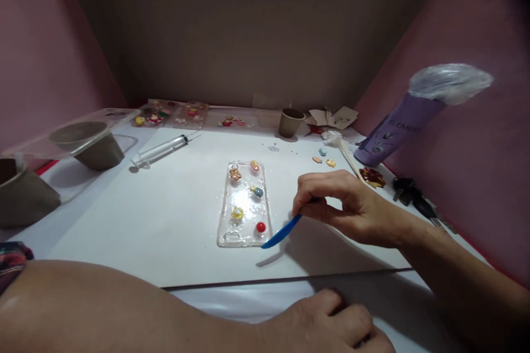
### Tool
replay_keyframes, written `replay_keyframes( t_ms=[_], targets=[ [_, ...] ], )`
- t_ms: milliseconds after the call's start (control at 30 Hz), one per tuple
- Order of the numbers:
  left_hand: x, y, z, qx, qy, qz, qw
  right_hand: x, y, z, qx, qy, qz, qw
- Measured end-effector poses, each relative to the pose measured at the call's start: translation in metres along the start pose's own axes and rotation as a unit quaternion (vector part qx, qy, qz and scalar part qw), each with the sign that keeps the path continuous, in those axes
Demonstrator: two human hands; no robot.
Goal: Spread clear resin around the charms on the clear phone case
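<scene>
A clear phone case (244, 204) lies on the white board, with glossy charms on it, among them a red ball (260, 227) and a yellow piece (237, 213). My right hand (343, 204) pinches a blue plastic tool (282, 233) between thumb and fingers. The tool's flat tip is at the case's lower right corner, with its shadow below. My left hand (327, 322) rests at the board's near edge, its fingers curled; whether it holds anything is hidden.
Paper cups (97, 146) and a clear tray (28, 143) stand at left, beside a syringe (161, 153). A small cup (291, 123) and decorated cases (192, 115) sit at the back. At right are small charms (330, 163), a purple container (389, 129) and black clips (408, 193).
</scene>
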State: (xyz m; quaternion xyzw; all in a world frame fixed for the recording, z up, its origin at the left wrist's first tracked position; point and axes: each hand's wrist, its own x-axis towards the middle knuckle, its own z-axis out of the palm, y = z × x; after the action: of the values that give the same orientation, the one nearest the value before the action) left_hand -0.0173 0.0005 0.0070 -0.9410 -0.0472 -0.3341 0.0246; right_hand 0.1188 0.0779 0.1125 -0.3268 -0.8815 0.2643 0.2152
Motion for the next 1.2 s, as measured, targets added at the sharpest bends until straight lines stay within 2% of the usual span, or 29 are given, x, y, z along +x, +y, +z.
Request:
replay_keyframes(
  t_ms=[133,233,433,633,767,867,1033,1100,1200],
  targets=[
    [0.002,0.002,0.000,-0.007,0.042,-0.017,0.999,-0.017,-0.016,0.001,-0.060,0.040,-0.022,0.997],
    [0.003,0.002,0.000,-0.011,0.066,-0.010,0.998,-0.040,-0.017,0.006,-0.116,0.100,-0.034,0.988],
    [0.002,0.003,0.001,-0.018,0.054,-0.004,0.998,-0.074,-0.014,0.030,-0.128,0.155,-0.025,0.979],
    [0.002,0.005,0.000,-0.027,0.037,0.002,0.999,-0.068,-0.004,0.045,-0.184,0.176,-0.056,0.965],
    [0.003,0.001,-0.008,-0.004,0.021,0.026,0.999,-0.058,0.010,0.041,-0.205,0.205,-0.047,0.956],
    [0.003,-0.001,-0.012,-0.001,-0.005,0.046,0.999,-0.059,0.007,0.037,-0.187,0.236,-0.047,0.953],
    [0.003,0.001,-0.007,-0.013,0.016,0.028,0.999,-0.069,-0.010,0.041,-0.167,0.198,-0.044,0.965],
    [0.003,0.002,-0.004,-0.018,0.027,0.022,0.999,-0.069,-0.009,0.044,-0.171,0.184,-0.054,0.966],
    [0.003,0.002,-0.005,-0.014,0.016,0.015,1.000,-0.064,0.001,0.045,-0.186,0.196,-0.056,0.961]
  ],
)
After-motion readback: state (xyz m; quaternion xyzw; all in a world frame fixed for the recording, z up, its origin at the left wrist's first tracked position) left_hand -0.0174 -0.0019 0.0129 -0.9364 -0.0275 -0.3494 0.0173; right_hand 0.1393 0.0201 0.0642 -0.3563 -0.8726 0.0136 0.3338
